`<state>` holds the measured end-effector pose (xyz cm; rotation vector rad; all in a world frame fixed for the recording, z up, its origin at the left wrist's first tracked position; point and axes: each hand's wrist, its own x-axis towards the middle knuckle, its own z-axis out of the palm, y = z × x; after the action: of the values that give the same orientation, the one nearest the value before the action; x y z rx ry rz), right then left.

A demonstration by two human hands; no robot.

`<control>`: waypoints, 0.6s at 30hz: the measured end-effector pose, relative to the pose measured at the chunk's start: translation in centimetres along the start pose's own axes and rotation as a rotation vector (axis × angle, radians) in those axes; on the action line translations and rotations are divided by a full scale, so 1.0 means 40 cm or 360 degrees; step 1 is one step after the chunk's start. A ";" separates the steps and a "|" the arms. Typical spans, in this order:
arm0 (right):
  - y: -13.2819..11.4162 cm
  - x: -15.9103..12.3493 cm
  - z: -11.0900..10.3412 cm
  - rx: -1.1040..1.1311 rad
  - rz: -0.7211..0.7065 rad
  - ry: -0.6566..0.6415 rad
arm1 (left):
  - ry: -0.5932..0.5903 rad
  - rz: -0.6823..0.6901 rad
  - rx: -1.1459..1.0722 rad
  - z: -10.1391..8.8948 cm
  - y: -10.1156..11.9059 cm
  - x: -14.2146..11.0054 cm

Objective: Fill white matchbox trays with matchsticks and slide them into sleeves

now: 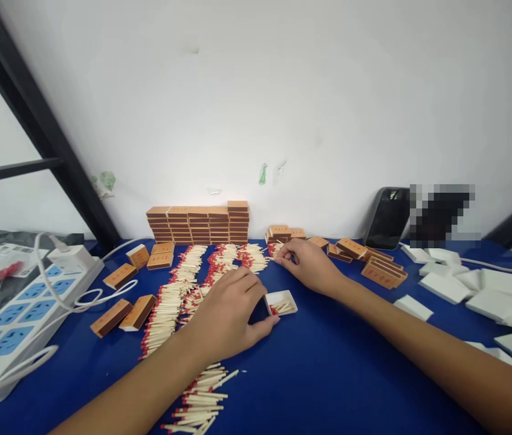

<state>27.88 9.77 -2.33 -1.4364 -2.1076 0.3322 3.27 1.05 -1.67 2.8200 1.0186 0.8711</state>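
My left hand [231, 309] has its thumb and fingers around the left end of a small white matchbox tray [286, 307] on the table. A few matches [280, 306] lie inside the tray. Further back, my right hand [311, 266] pinches at a small pile of red-tipped matches [272, 248]; its fingers partly hide how many it grips. Long rows of loose matches [165, 314] run beneath and beside my left forearm. More matches [201, 402] lie near the front edge of the picture.
Orange matchboxes [190, 225] are stacked against the wall, and others [382, 272] lie scattered on both sides. White trays [448, 285] are heaped at right. A phone [387, 217] leans on the wall. A power strip [20, 320] with white cables sits left on the blue table [328, 374].
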 end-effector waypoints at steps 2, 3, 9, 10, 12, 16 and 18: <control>0.009 -0.003 0.000 -0.0050 0.0006 -0.0042 | 0.0006 0.0039 0.0025 0.000 0.000 0.002; 0.011 -0.004 -0.002 -0.0088 0.0013 -0.0070 | 0.0007 0.0054 0.0035 0.000 0.000 0.002; -0.002 -0.020 -0.028 -0.0286 -0.0059 -0.0220 | 0.0016 0.0046 0.0045 0.001 -0.002 -0.002; -0.005 -0.027 -0.038 -0.0266 -0.0066 -0.0212 | 0.0015 0.0038 0.0044 0.001 -0.002 -0.002; -0.009 -0.048 -0.063 -0.0190 -0.0069 -0.0168 | 0.0015 0.0026 0.0040 0.000 -0.003 -0.003; -0.012 -0.095 -0.108 -0.0031 -0.0054 -0.0074 | -0.0002 0.0012 0.0002 -0.002 0.001 0.000; -0.015 -0.110 -0.114 0.0021 -0.0063 -0.0062 | -0.0018 0.0013 -0.0021 -0.003 0.002 0.001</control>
<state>31.21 5.02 0.30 -1.3895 -2.1578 0.3612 3.28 0.99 -1.52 2.8165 0.9971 0.8583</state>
